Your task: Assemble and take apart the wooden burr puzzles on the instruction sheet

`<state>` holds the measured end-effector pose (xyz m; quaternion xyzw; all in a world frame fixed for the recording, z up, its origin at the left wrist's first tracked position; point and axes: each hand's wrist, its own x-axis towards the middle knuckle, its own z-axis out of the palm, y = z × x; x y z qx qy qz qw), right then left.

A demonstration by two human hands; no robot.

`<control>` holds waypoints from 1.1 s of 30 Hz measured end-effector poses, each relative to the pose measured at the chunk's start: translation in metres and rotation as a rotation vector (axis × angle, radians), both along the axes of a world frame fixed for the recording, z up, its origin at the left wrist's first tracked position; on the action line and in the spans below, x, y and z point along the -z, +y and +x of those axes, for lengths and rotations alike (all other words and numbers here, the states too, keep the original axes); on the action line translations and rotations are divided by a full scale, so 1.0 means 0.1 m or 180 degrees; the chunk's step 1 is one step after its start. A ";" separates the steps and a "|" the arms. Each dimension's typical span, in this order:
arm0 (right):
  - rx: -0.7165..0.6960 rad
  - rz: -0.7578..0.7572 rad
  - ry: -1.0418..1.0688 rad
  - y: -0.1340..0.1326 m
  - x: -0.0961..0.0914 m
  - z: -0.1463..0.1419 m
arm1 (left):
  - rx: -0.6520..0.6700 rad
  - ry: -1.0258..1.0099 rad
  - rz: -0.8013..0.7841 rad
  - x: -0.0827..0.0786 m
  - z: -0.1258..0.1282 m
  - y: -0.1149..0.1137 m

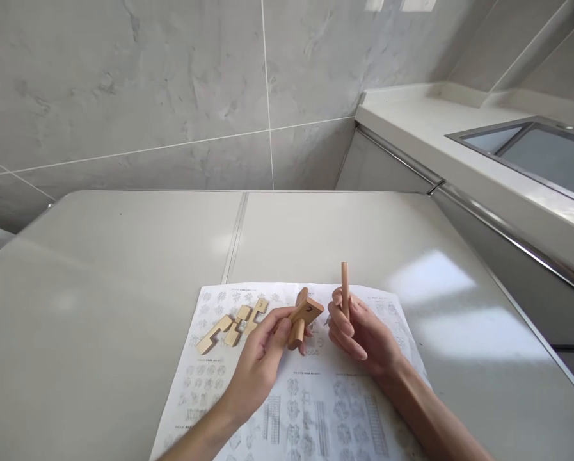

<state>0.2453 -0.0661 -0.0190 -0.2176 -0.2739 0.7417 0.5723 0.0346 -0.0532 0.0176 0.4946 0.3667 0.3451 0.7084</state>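
My left hand (pixel 262 362) is closed on a small wooden puzzle piece (pixel 307 312) with a black mark on its top face and a short peg below. My right hand (pixel 363 333) pinches a thin wooden dowel (pixel 345 285) and holds it upright, just right of the piece. Both hands hover over a printed instruction sheet (pixel 310 397) lying on the white table. Several notched wooden puzzle pieces (pixel 231 325) lie together on the sheet's upper left, just left of my left hand.
The white table (pixel 114 288) has a seam running down its middle and meets a grey tiled wall (pixel 171 96) at the back. To the right stands a higher white counter (pixel 459 147) with an inset dark panel (pixel 541 150).
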 end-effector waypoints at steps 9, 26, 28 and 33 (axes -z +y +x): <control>0.0117 -0.0154 0.0038 0.01 -0.02 0.01 | 0.0255 -0.1419 -0.1419 0.08 0.01 0.08; -0.0181 -0.0191 -0.0068 0.01 -0.03 0.02 | 0.0332 -0.1501 -0.2301 0.18 -0.09 0.22; -0.0307 -0.0116 -0.0072 0.00 -0.03 0.02 | 0.0447 -0.1364 -0.2328 0.18 -0.10 0.22; -0.0648 0.0100 -0.0099 -0.02 -0.02 -0.01 | 0.0746 -0.1154 -0.2249 0.18 -0.09 0.22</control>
